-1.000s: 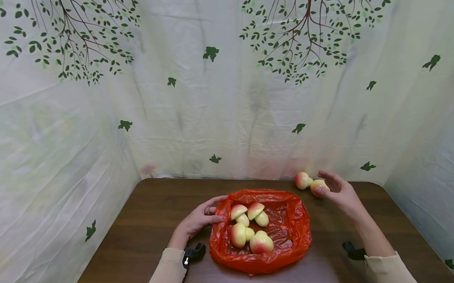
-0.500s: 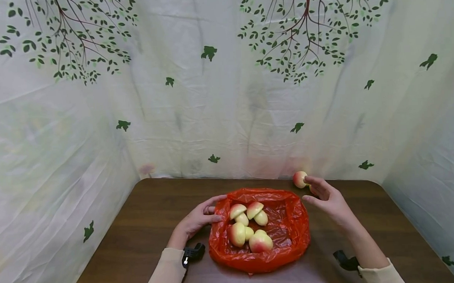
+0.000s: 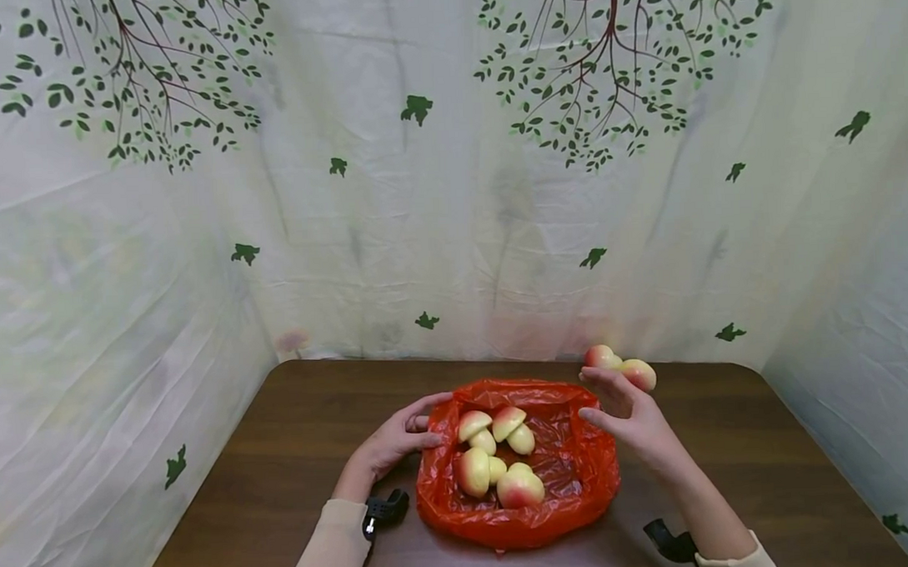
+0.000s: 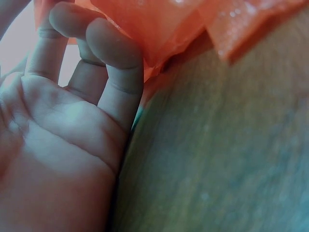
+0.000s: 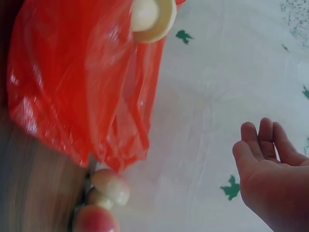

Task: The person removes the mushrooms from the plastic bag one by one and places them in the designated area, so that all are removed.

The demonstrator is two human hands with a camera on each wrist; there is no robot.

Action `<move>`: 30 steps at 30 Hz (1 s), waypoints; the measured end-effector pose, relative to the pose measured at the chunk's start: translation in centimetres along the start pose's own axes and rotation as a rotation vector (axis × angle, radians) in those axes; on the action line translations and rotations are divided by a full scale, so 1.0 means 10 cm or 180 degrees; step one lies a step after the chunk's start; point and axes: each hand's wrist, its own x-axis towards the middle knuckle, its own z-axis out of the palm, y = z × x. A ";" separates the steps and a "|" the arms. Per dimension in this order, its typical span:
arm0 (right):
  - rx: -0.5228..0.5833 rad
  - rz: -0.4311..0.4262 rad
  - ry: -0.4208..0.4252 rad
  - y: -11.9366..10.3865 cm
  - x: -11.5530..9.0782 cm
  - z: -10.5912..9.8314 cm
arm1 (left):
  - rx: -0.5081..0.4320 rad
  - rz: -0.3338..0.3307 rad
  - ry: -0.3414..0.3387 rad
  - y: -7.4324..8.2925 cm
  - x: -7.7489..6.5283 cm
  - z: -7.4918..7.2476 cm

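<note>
A red plastic bag (image 3: 500, 528) with a wide open mouth sits on the table. Several yellow toy mushrooms (image 3: 473, 471) with reddish caps lie inside it, towards its left side. My left hand (image 3: 388, 443) grips the bag's left rim; its curled fingers show close up in the left wrist view beside the red plastic (image 4: 169, 29). Over the bag's right rim hovers my right hand (image 3: 635, 423), fingers spread and holding nothing. In the right wrist view that hand (image 5: 275, 174) appears apart from the bag (image 5: 72, 87).
Two more toy mushrooms (image 3: 639, 375) lie near the table's back edge, behind my right hand. The brown wooden table (image 3: 280, 456) reaches back to a pale curtain (image 3: 378, 261) printed with leaves and branches. A black wrist camera (image 3: 387, 509) sits on my left wrist.
My right hand has moved left from beside the two loose mushrooms to the bag's right rim, without carrying them. The left hand has stayed on the bag.
</note>
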 end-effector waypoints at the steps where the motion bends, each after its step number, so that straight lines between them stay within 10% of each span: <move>1: 0.0014 -0.0015 -0.0005 -0.01 0.00 0.02 | 0.0005 -0.0002 0.0003 0.00 0.00 0.00; 30: 0.0123 0.0188 -0.0658 0.13 -0.09 0.61 | -0.0010 -0.0015 -0.0002 -0.03 0.00 -0.03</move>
